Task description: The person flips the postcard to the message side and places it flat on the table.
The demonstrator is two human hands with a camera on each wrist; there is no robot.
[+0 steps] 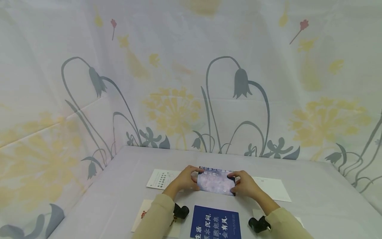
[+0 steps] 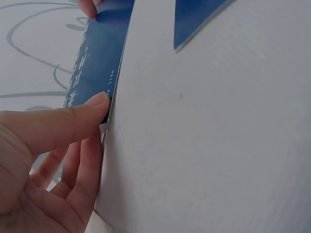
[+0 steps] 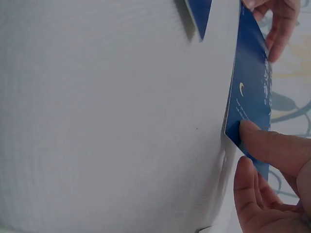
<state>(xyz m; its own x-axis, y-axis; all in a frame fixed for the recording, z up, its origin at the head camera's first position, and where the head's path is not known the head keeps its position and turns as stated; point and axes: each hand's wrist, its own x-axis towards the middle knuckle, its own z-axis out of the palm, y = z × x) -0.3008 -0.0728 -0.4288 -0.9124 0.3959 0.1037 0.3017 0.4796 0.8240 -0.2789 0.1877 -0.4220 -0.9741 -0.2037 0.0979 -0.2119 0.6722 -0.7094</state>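
Both hands hold a blue card [image 1: 215, 182] by its two short ends; it is tilted up from the table, and glare makes it look pale violet in the head view. White characters and a small yellow crescent moon [image 3: 241, 89] are printed on it. My left hand [image 1: 185, 180] pinches the left end, its thumb [image 2: 98, 103] on the printed face and fingers behind. At the right end, my right hand [image 1: 245, 185] pinches with its thumb [image 3: 252, 133] on the face near a lower corner. A second blue card [image 1: 215, 220] with white characters lies nearer on the table.
A white card with dark print [image 1: 161, 178] lies behind my left hand, a plain white one [image 1: 272, 188] beyond my right. Under the left forearm is a cream card [image 1: 139, 215], partly covered. Black wrist gear [image 1: 181, 211] hangs by the sleeve. Flower-patterned cloth [image 1: 185, 122] rises behind the table.
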